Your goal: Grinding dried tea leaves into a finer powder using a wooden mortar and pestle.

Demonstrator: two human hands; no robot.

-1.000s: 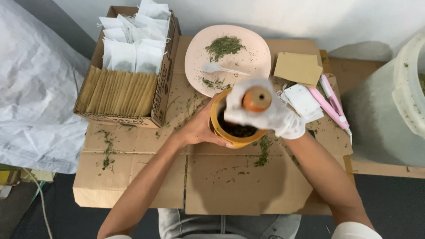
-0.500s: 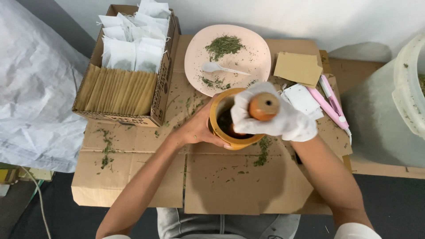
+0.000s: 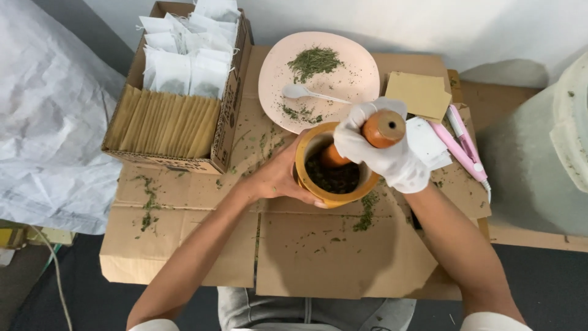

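A yellow-orange mortar [image 3: 306, 178] holding dark crushed herbs [image 3: 334, 179] stands on flattened cardboard [image 3: 318, 251]. My bare left hand [image 3: 278, 175] wraps its left side. My right hand [image 3: 383, 153], in a white glove, grips an orange wooden pestle [image 3: 383, 129] whose lower end is down inside the mortar. Behind the mortar lies a pale pink plate [image 3: 361, 79] with green dried herbs [image 3: 313, 61] and a white plastic spoon [image 3: 300, 92].
A cardboard box [image 3: 226, 116] at the left holds white sachets and tan envelopes. Tan paper squares [image 3: 419, 95], a white packet and a pink tool [image 3: 462, 147] lie to the right. A large white bucket [image 3: 551, 147] stands far right. Herb crumbs are scattered over the cardboard.
My gloved hand has swung the pestle's top to the right and back while its tip stays in the mortar. My left hand keeps its hold on the mortar.
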